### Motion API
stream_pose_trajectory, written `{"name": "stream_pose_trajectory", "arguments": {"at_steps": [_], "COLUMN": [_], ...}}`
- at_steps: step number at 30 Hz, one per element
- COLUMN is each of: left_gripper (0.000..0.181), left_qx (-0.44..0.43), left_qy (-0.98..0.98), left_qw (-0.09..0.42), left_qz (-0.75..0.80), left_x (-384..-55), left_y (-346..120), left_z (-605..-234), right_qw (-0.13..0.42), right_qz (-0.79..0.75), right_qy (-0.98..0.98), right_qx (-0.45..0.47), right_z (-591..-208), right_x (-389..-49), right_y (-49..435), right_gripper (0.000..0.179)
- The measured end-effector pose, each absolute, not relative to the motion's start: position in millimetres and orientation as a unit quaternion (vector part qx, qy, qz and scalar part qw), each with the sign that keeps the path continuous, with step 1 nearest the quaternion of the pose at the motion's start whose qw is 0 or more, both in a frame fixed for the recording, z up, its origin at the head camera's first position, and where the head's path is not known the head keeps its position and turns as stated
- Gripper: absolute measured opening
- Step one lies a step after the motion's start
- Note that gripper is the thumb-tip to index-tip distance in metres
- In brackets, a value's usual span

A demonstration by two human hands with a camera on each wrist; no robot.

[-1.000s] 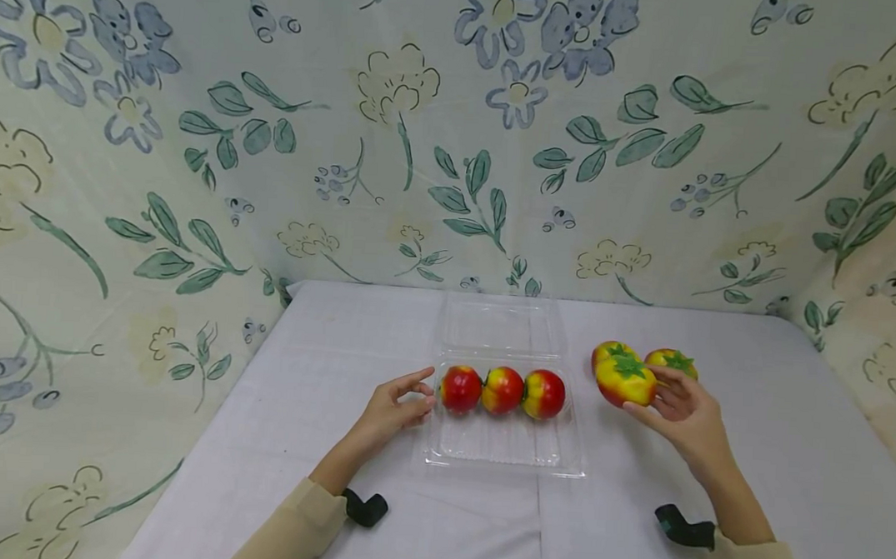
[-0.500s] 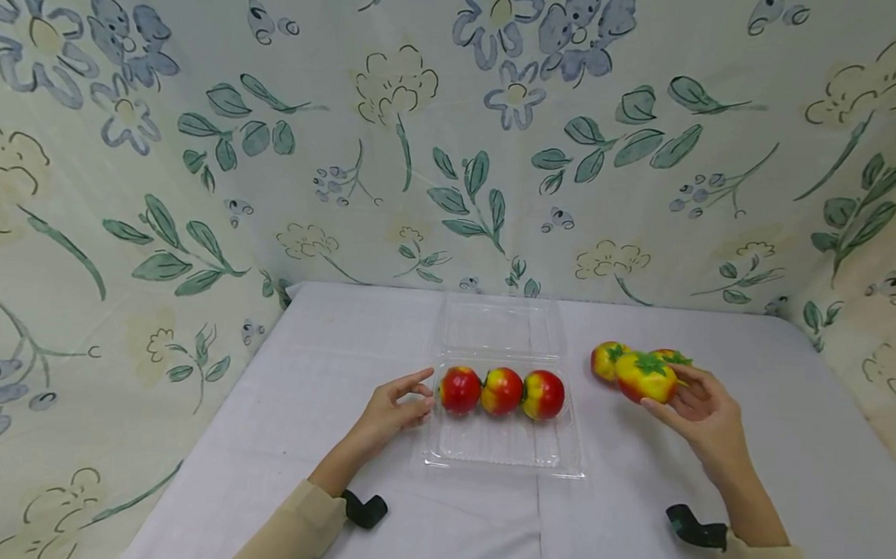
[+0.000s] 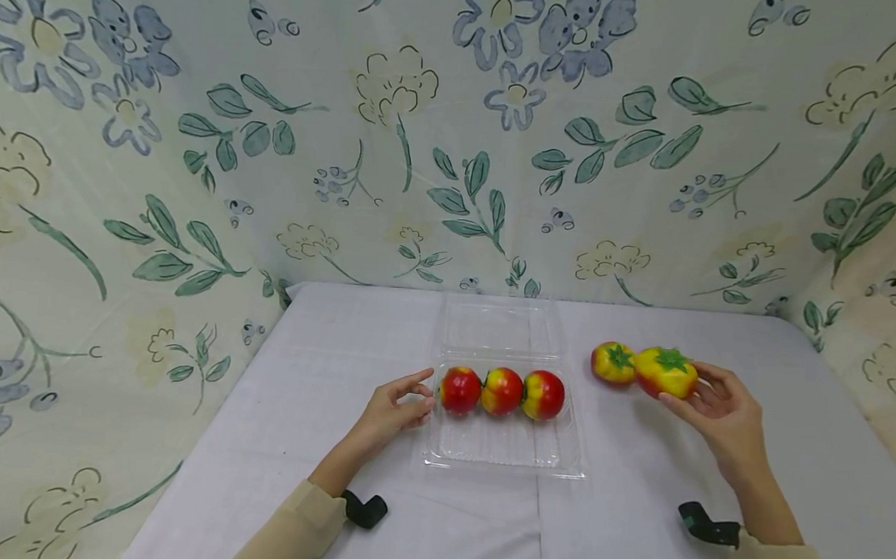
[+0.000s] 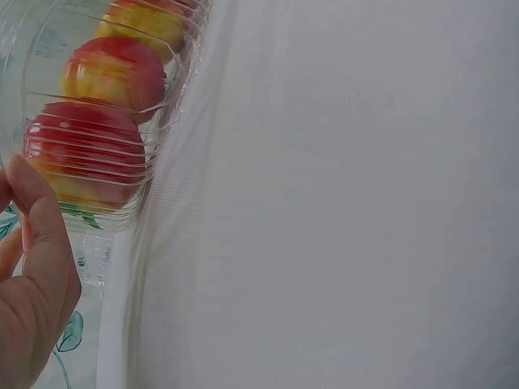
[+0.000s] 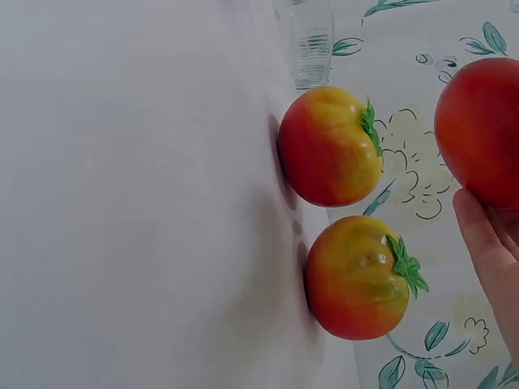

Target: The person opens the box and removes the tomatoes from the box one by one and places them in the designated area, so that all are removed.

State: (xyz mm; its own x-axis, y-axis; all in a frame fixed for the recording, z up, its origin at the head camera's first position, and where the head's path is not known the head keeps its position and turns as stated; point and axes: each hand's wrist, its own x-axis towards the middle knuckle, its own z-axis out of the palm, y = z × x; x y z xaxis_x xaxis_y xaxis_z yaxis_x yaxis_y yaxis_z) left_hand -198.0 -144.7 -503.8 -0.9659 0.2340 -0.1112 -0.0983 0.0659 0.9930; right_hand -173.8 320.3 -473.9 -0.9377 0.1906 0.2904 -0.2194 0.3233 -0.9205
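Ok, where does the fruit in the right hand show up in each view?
Head: the held fruit is right of centre, in the right hand.
Left wrist: not in it.
Right wrist: upper right, cut off by the edge.
Landmark in all three: clear container, below centre, upper left and top, respectively.

"Where's the resting fruit point(image 5: 357, 279) nearest the tabletop's point(image 3: 340, 341) right edge?"
"Mostly or wholly hidden from the head camera, behind the held fruit point(image 3: 665, 375)."
"And from the right wrist?"
"That view's edge crops the held fruit and right grip point(image 3: 727, 418)."
"Does the left grip point(image 3: 388, 410) touch the clear container point(image 3: 501, 444)?"
"Too fine to tell."
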Motion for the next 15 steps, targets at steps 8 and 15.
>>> {"name": "stream_pose_trajectory", "arguments": {"at_steps": [8, 15], "left_gripper": [0.056, 0.056], "left_qx": [0.047, 0.051], "left_qy": [0.721, 0.722], "left_qw": [0.122, 0.123], "left_qz": [0.681, 0.679], "left_x": [-197.8, -198.4], "left_y": [-144.9, -145.0], "left_z": [-503.3, -503.5], "right_qw": [0.181, 0.190], "right_qz": [0.673, 0.666], "right_qy": [-0.716, -0.721], "right_qx": [0.028, -0.004], "right_z": [-476.5, -476.1], "right_x": [-175.4, -175.2], "right_y": [329.8, 338.7], "right_gripper": [0.058, 0.061]}}
